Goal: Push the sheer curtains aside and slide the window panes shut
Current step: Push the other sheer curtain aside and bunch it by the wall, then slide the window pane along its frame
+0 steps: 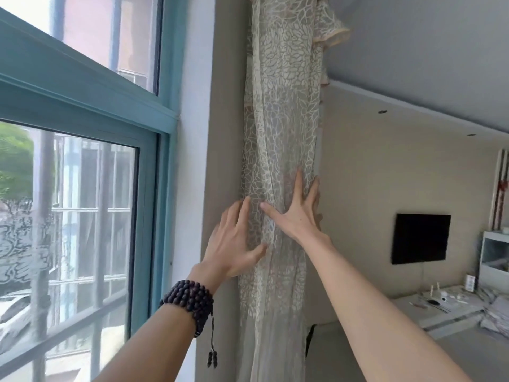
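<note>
Bunched sheer curtain (278, 139) gathered against the wall beside the teal window frame (82, 92). Left hand (234, 241) and right hand (296, 213), fingers spread flat, pressing its folds, gripping nothing. No readable writing anywhere.

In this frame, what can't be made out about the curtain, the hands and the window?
- Head view: the sheer curtain runs past the top and bottom edges, so its rail and hem are unseen.
- The right hand fingertips sink behind curtain folds; any grip is unclear.
- The left hand palm faces away; contact underneath is hidden.
- The window pane is cut by the left edge; whether it is fully shut cannot be told.
</note>
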